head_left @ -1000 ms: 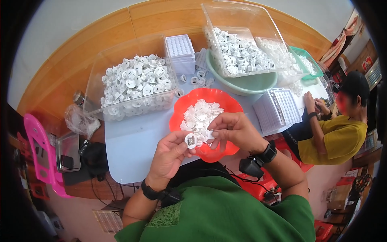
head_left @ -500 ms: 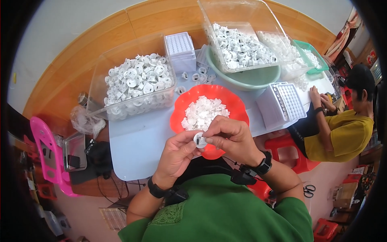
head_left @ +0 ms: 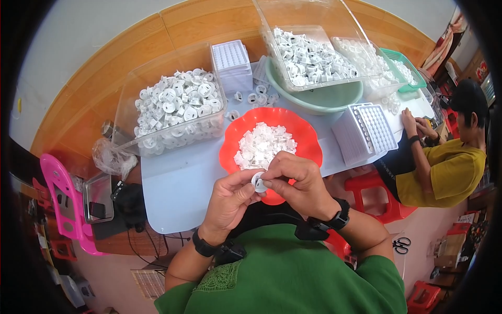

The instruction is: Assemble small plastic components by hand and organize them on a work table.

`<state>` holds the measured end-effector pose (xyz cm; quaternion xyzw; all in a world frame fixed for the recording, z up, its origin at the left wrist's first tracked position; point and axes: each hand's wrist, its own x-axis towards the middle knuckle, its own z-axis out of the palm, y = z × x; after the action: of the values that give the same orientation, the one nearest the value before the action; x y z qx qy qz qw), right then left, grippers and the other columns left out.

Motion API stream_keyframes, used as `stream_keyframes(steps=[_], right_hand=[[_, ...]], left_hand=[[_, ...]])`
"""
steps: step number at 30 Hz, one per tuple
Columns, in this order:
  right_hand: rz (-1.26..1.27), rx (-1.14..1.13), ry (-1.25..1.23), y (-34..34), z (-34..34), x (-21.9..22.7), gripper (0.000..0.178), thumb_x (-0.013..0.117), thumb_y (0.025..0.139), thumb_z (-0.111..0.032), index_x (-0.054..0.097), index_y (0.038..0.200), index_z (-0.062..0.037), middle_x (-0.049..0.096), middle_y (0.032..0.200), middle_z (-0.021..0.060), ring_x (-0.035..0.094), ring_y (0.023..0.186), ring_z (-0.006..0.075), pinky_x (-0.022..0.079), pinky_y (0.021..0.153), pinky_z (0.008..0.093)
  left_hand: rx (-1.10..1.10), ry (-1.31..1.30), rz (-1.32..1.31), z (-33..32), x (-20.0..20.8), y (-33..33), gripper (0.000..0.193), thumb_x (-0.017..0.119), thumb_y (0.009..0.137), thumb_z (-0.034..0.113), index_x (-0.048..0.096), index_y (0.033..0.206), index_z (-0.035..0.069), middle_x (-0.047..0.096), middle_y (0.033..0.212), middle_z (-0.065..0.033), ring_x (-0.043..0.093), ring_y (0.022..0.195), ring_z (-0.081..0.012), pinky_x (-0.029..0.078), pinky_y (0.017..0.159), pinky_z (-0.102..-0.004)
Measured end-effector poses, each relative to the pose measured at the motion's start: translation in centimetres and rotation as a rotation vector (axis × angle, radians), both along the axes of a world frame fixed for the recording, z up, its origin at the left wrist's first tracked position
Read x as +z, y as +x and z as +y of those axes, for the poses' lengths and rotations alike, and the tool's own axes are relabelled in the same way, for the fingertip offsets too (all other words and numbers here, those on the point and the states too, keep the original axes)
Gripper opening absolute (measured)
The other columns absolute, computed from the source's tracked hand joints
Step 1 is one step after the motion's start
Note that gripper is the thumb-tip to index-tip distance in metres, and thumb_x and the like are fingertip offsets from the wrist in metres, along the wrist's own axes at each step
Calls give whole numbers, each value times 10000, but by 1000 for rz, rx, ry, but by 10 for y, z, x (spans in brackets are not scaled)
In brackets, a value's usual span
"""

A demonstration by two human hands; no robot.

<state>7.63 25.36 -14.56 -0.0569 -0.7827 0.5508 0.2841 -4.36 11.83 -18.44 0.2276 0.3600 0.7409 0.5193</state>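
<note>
Right hand closer, disc in both pinches

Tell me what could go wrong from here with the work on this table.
The small round white plastic part is held only by the fingertips of the left hand and right hand, so it might slip and drop among the loose white plastic pieces in the scalloped red bowl. The clear rectangular plastic bin looks tilted over the round pale-green bowl, so a bump could perhaps spill its heaped white parts.
</note>
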Motion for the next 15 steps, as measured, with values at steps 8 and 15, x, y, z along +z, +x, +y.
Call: stream_keyframes(steps=[8, 15], right_hand=[[-18, -106, 54, -2, -6, -1, 137, 640, 755, 82, 567, 848, 12, 538, 769, 79, 555, 637, 156, 439, 545, 263], [-32, -139, 41, -4, -13, -7, 151, 660, 770, 58, 549, 864, 18, 544, 788, 94, 595, 661, 167, 473, 557, 281]], left_hand=[[19, 41, 135, 0, 2, -1, 330, 609, 886, 68, 562, 1200, -25, 608, 1041, -68, 614, 920, -136, 535, 809, -264], [194, -41, 393, 0, 8, 9, 270, 560, 897, -4, 587, 1164, -32, 597, 1000, -72, 614, 881, -135, 531, 789, -251]])
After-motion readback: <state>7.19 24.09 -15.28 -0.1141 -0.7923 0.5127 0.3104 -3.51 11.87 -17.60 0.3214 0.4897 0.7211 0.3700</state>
